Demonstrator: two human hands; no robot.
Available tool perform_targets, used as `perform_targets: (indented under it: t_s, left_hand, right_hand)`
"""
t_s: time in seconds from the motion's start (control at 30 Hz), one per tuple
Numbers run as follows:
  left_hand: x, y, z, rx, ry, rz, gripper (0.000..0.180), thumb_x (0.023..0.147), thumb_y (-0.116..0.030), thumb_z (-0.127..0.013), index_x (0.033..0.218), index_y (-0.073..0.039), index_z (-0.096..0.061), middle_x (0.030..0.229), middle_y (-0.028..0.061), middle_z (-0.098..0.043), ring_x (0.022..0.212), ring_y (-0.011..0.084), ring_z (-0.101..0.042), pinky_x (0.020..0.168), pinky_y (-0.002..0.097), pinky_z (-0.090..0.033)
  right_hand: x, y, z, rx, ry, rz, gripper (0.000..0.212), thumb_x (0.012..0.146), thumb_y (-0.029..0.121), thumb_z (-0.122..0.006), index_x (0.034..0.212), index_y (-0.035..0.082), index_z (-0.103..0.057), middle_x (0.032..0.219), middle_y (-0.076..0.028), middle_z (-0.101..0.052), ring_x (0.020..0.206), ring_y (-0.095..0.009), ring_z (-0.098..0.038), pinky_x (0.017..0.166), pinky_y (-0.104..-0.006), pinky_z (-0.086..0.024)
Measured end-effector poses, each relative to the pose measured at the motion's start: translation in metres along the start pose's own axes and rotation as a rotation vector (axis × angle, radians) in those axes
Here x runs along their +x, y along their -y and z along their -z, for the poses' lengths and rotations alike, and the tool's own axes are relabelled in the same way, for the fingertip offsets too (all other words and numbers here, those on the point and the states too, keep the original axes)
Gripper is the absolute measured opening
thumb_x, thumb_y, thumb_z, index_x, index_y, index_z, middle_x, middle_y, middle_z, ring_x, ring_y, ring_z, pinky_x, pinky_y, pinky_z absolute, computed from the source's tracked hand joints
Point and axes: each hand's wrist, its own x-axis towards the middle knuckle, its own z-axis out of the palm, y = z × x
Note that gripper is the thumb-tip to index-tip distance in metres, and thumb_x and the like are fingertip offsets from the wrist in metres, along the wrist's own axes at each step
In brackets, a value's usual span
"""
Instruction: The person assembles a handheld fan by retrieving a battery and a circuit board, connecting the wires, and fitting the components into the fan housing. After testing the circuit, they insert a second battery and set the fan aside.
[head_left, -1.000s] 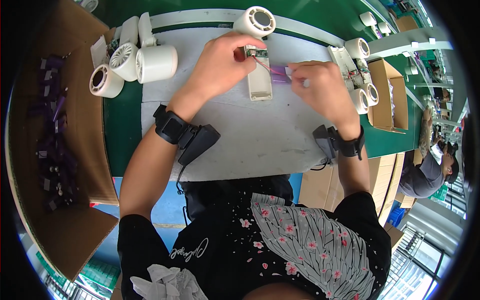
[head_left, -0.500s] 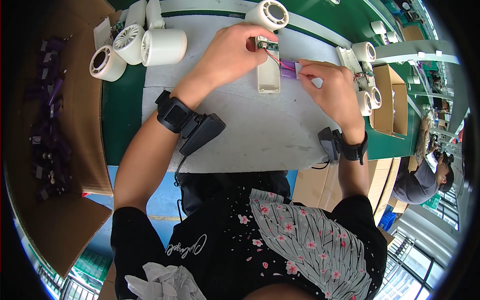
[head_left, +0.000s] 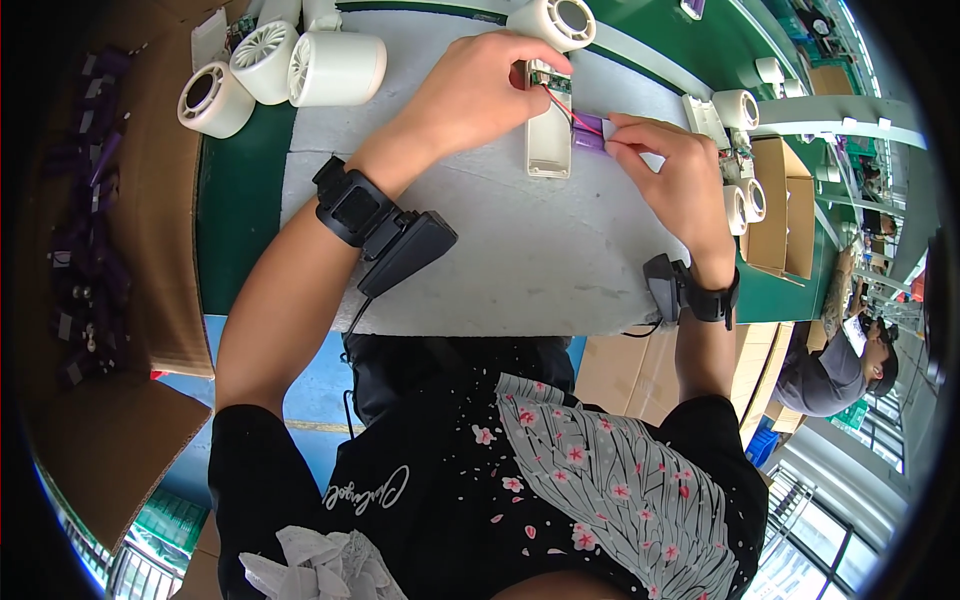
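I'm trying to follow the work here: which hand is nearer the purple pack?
Right. The right hand is at the right end of the purple pack; the left hand is farther left, at the pale casing's upper part.

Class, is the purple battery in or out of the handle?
Out: the battery is beside the handle, its end held by the right hand.

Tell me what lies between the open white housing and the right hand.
In the head view, a purple battery lies between the white housing and the right hand; red wire runs onto it.
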Motion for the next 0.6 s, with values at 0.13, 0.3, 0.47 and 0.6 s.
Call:
perform_targets:
  t_s: [0.13, 0.3, 0.47, 0.6]
  left_hand:
    - [0.0, -0.001, -0.002, 0.004, 0.001, 0.013, 0.033, 0.082, -0.005, -0.061, 0.113, -0.012, -0.069, 0.084, 0.0061, -0.068, 0.073, 0.0125, -0.061, 0.069, 0.027, -0.049]
    - [0.001, 0.001, -0.004, -0.032, -0.005, 0.04, 0.033, 0.082, -0.005, -0.061, 0.113, -0.012, -0.068, 0.086, 0.0071, -0.069, 0.076, 0.0136, -0.063, 0.071, 0.0273, -0.05]
    - [-0.004, 0.001, 0.003, -0.025, 0.005, 0.091, 0.033, 0.08, -0.006, -0.062, 0.112, -0.01, -0.069, 0.087, 0.0078, -0.069, 0.077, 0.0149, -0.065, 0.073, 0.0284, -0.051]
    - [-0.001, -0.004, -0.001, -0.077, -0.021, 0.063, 0.029, 0.076, -0.01, -0.066, 0.105, -0.012, -0.071, 0.085, 0.0101, -0.068, 0.075, 0.021, -0.064, 0.072, 0.0318, -0.051]
  right_hand:
    - [-0.001, 0.004, 0.0, -0.004, 0.037, -0.04, 0.009, 0.081, 0.0, -0.068, 0.088, -0.004, -0.064, 0.104, -0.011, -0.07, 0.074, -0.022, -0.067, 0.069, -0.0269, -0.054]
    - [-0.002, -0.009, -0.003, 0.096, 0.013, -0.062, 0.008, 0.084, -0.003, -0.061, 0.091, -0.005, -0.06, 0.103, -0.01, -0.067, 0.075, -0.018, -0.064, 0.07, -0.0275, -0.052]
    - [-0.016, -0.036, 0.033, 0.107, -0.22, -0.243, 0.011, 0.088, 0.002, -0.058, 0.096, -0.005, -0.062, 0.095, -0.008, -0.068, 0.078, -0.014, -0.063, 0.073, -0.0268, -0.052]
    - [-0.055, -0.083, 0.138, -0.404, -0.529, -0.668, 0.024, 0.09, 0.008, -0.06, 0.112, 0.001, -0.067, 0.092, -0.007, -0.07, 0.085, -0.013, -0.065, 0.076, -0.0255, -0.051]
